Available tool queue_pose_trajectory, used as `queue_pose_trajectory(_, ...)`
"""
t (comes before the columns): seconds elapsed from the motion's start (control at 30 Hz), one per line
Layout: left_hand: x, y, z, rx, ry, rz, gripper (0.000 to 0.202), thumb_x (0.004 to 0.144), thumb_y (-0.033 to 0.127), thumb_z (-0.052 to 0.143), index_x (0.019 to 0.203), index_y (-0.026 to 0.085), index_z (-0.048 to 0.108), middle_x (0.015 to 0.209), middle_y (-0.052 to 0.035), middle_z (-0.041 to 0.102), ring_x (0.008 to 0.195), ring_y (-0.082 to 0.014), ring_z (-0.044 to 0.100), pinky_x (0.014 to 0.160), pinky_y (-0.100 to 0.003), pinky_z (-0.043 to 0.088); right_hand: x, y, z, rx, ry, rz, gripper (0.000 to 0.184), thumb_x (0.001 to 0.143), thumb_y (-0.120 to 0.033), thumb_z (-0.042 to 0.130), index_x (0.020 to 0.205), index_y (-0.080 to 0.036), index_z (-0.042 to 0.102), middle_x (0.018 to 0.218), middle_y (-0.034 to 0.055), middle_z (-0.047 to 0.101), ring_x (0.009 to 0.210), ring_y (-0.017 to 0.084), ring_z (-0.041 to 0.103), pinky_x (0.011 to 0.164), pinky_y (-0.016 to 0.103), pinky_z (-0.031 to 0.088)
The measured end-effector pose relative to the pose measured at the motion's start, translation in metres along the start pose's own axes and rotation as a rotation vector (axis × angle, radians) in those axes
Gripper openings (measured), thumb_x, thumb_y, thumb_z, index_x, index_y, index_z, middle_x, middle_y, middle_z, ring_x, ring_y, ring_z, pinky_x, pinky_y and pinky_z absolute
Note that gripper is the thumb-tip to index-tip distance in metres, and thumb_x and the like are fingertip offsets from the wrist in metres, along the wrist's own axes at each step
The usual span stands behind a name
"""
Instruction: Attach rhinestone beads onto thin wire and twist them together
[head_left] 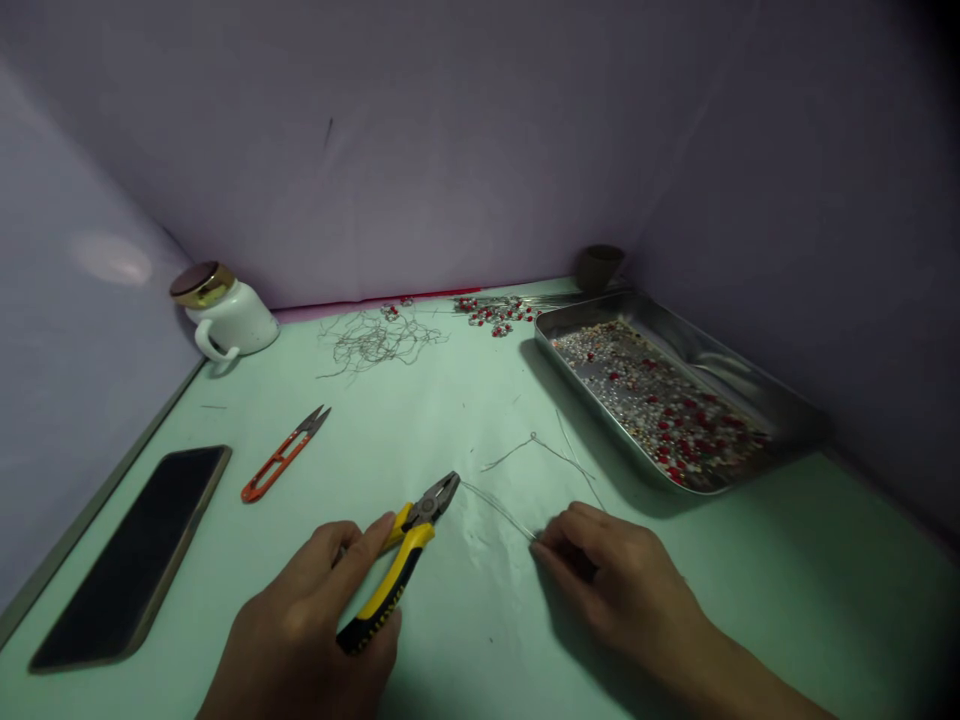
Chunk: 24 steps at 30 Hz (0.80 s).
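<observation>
My left hand (311,620) is wrapped round the yellow and black handles of a pair of pliers (420,520). The tips of the jaws meet one end of a thin silvery wire (495,505); whether they clamp it is too small to tell. The wire runs down to the right into my right hand (607,565), which pinches it between thumb and fingers. Just beyond that hand lies another bent piece of wire (533,437) with a small loop at its peak. Part of the wire is hidden by my right fingers.
A metal tray (607,415) of red, white and gold beads stands at the right. Beaded stems (499,312) and tangled thread (379,342) lie at the back. Orange thread snips (281,460), a phone (139,555) and a lidded white mug (240,320) are on the left.
</observation>
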<state>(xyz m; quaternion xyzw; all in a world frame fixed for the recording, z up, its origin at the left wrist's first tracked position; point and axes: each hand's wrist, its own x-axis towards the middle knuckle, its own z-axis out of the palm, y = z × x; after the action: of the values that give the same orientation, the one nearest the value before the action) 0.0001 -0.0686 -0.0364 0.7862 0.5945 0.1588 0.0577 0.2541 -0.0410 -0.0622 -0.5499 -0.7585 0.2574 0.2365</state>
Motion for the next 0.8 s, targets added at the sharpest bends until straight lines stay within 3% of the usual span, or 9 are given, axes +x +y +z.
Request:
queue_pose_trajectory(0.2, 0.003, 0.002, -0.003, 0.014, -0.022, -0.019, 0.048, 0.072, 0.025, 0.048, 0.12, 0.027, 0.052, 0.093, -0.0036, 0.062, 0.059, -0.0134, 0.06, 0.05, -0.021, 0.05, -0.004, 0.005, 0.005, -0.156, 0.054, -0.119, 0.025, 0.082, -0.017, 0.041, 0.062, -0.016, 0.056, 0.058, 0.0023, 0.051, 0.049, 0.012, 0.043, 0.047, 0.026, 0.028)
queue_pose_trajectory(0.37, 0.004, -0.001, -0.002, 0.014, -0.064, -0.012, 0.049, 0.072, 0.026, 0.05, 0.121, 0.029, 0.051, 0.092, -0.0026, 0.062, 0.058, -0.0128, 0.06, 0.049, -0.02, 0.049, -0.005, 0.005, 0.009, -0.359, 0.122, -0.267, 0.027, 0.076, -0.006, 0.038, 0.057, -0.017, 0.053, 0.055, 0.0022, 0.047, 0.048, 0.012, 0.038, 0.046, 0.029, 0.02)
queue_pose_trajectory(0.57, 0.003, 0.004, -0.001, -0.01, -0.053, -0.065, 0.048, 0.072, 0.025, 0.049, 0.12, 0.031, 0.05, 0.091, -0.0016, 0.061, 0.056, -0.0124, 0.058, 0.054, -0.022, 0.05, -0.003, -0.003, 0.005, -0.368, 0.113, -0.337, 0.024, 0.058, 0.004, 0.036, 0.057, -0.017, 0.048, 0.056, 0.0022, 0.047, 0.048, 0.012, 0.036, 0.045, 0.028, 0.02)
queue_pose_trajectory(0.8, 0.0, 0.008, 0.011, -0.002, -0.021, -0.049, 0.05, 0.074, 0.024, 0.046, 0.124, 0.029, 0.046, 0.095, -0.0038, 0.059, 0.063, -0.0145, 0.058, 0.057, -0.025, 0.049, -0.003, -0.005, 0.004, -0.375, 0.089, -0.358, 0.025, 0.057, 0.006, 0.038, 0.058, -0.017, 0.047, 0.057, 0.0018, 0.05, 0.049, 0.012, 0.039, 0.047, 0.027, 0.023)
